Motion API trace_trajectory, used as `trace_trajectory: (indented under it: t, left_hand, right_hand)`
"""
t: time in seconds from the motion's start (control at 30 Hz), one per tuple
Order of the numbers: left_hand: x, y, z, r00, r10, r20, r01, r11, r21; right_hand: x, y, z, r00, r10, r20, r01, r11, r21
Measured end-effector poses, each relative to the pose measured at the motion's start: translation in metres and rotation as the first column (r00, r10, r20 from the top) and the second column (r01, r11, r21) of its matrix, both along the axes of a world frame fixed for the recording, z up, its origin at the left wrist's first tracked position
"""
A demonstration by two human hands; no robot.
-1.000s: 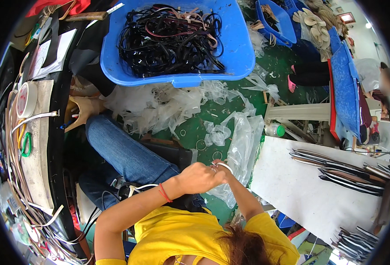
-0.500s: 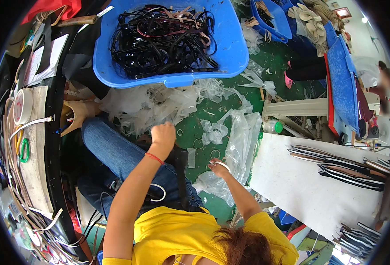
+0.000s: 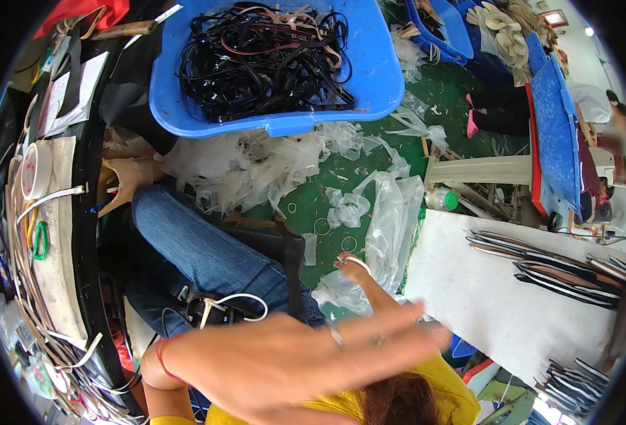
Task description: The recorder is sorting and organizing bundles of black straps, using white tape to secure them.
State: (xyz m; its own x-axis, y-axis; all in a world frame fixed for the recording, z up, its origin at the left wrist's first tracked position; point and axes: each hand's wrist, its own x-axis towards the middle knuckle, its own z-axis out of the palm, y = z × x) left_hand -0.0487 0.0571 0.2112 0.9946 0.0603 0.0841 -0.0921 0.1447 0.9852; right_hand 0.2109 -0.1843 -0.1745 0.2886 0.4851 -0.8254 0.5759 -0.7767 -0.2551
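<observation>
My left hand [image 3: 277,358], a red cord on its wrist, is raised large and close in front of my yellow shirt. Its fingers stretch out to the right, a little blurred, with nothing seen in them. Farther off to the right, my right hand [image 3: 354,269] is closed on a narrow white strip [image 3: 358,262] that curves over the fingers. Another white strip [image 3: 249,298] loops over my lap beside a dark object [image 3: 217,312], partly covered by my left forearm. Jeans cover my bent leg [image 3: 199,237].
A blue tub [image 3: 277,126] of tangled black straps stands ahead. Clear plastic scraps [image 3: 256,170] litter the green floor. On the left, a bench carries a tape roll [image 3: 36,171] and green-handled scissors [image 3: 40,241]. A white board [image 3: 454,283] with strips lies right; a person [image 3: 497,117] stands beyond.
My left hand has swung from above my knee back toward my chest and nearer the camera, its fingers now straightened. The right hand stays almost in place with the strip.
</observation>
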Motion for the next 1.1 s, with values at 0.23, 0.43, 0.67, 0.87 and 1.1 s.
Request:
trace_trajectory:
  t: [0.23, 0.43, 0.67, 0.87, 1.1]
  left_hand:
    - [0.034, -0.066, -0.095, 0.891, 0.286, 0.352, -0.449, 0.445, 0.775]
    - [0.056, -0.063, -0.167, 0.941, 0.269, 0.204, -0.296, 0.367, 0.882]
    - [0.057, -0.036, -0.231, 0.811, 0.581, -0.06, -0.005, 0.11, 0.994]
    - [0.043, -0.003, -0.172, 0.733, 0.575, -0.363, -0.075, 0.599, 0.797]
    - [0.043, -0.014, -0.036, 0.947, 0.192, 0.259, -0.257, 0.934, 0.248]
  right_hand:
    - [-0.019, 0.015, -0.005, 0.999, 0.026, -0.036, -0.027, 0.999, -0.026]
    - [0.026, -0.061, -0.131, 0.986, -0.035, -0.164, 0.051, 0.994, 0.093]
    - [0.017, -0.078, -0.143, 0.46, -0.433, -0.775, 0.734, 0.677, 0.057]
    - [0.004, -0.04, -0.072, 0.809, -0.335, -0.483, 0.463, 0.87, 0.171]
    - [-0.006, -0.005, -0.032, 0.992, 0.125, 0.0, -0.125, 0.992, 0.012]
